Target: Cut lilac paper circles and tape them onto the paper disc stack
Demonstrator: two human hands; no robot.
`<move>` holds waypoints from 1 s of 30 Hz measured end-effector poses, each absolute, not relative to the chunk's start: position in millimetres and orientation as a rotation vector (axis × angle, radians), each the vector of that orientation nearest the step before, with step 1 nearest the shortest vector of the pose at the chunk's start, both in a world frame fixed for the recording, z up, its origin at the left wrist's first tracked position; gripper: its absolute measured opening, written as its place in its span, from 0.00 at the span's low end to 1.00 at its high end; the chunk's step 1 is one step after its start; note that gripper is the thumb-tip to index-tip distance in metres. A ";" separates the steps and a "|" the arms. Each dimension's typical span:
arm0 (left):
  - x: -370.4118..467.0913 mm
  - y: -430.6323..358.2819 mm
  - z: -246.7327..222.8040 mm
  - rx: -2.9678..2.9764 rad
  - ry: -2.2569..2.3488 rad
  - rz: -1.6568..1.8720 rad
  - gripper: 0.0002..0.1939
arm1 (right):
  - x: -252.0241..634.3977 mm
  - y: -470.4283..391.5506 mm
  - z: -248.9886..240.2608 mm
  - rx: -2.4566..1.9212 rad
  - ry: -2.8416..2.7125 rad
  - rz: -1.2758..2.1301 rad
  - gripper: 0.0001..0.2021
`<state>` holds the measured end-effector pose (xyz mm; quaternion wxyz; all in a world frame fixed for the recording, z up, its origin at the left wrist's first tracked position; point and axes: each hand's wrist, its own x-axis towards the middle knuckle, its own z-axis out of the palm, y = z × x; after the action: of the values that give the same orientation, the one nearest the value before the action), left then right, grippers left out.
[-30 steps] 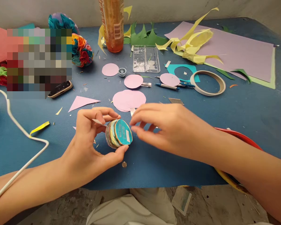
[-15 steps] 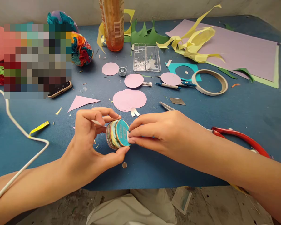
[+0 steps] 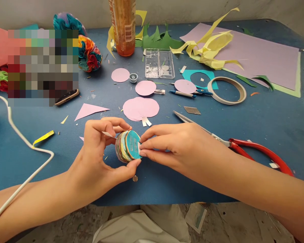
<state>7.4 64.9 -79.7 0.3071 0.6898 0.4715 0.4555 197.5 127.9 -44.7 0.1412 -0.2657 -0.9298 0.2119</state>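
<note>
My left hand (image 3: 96, 155) is closed around a stack of paper discs (image 3: 121, 148), tilted so its teal top disc (image 3: 131, 143) faces right. Pale rectangular patches show on that top. A thin white strip (image 3: 108, 134) sticks out by the left hand's bent fingers. At the right edge of the teal face, my right hand (image 3: 172, 140) pinches a small white piece (image 3: 139, 147), which looks like tape and touches the disc. Just beyond the stack lie overlapping pink paper circles (image 3: 141, 107) with small white strips (image 3: 146, 121) at their edge.
Red-handled scissors (image 3: 266, 153) lie open-bladed beneath my right forearm. A tape roll (image 3: 210, 89), pens (image 3: 183, 94), a clear plastic case (image 3: 152, 64) and an orange bottle (image 3: 126, 40) stand farther back. A white cable (image 3: 22, 135) crosses my left forearm.
Both hands and the stack keep nearly the same pose. The camera view has shifted slightly, and a little more of the white piece shows at my right fingertips.
</note>
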 end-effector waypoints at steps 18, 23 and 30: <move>7.7 65.8 -79.9 1.743 1.275 1.207 0.30 | 196.0 119.2 -45.3 -0.838 -2.774 0.440 0.09; 7.5 66.7 -80.8 1.740 1.269 1.213 0.31 | 196.4 124.4 -45.5 -0.852 -2.761 0.507 0.09; 8.4 66.3 -79.8 1.760 1.272 1.216 0.31 | 197.6 125.0 -45.3 -0.822 -2.728 0.547 0.09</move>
<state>8.4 66.3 -79.8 0.3207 0.6697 0.4841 0.4629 197.6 125.0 -45.3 0.1196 -0.2813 -0.9335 0.1872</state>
